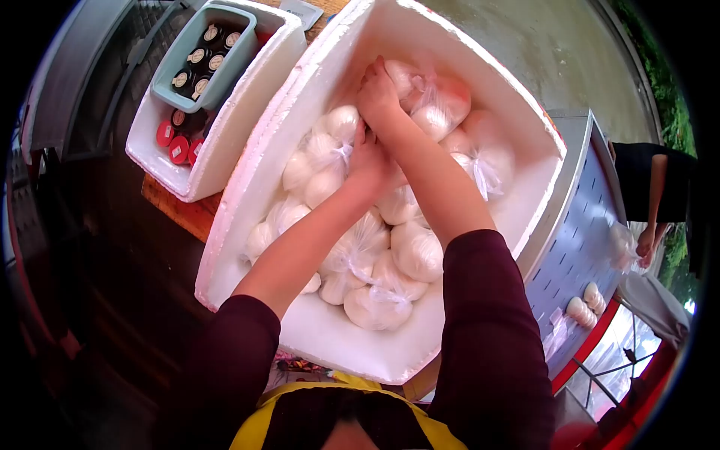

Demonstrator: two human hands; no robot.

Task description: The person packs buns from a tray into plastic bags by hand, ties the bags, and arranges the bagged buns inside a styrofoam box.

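Note:
A large white foam box [510, 217] fills the middle of the head view and holds several clear plastic bags of round white buns [379, 304]. Both of my arms reach into its far part. My right hand [377, 91] lies by the far left inner wall, beside a knotted bag of buns [435, 97]. Just below it, my left hand [369, 154] touches the bags next to another tied bag [330, 150]. The fingers of both hands are partly hidden, and what they hold, if anything, does not show.
On the left, a smaller foam box [255, 101] holds a pale green bin [166, 64] with dark jars and red-lidded jars. At right, a metal counter [574, 247] carries buns [583, 311]. A person [652, 180] stands beyond it, holding a plastic bag.

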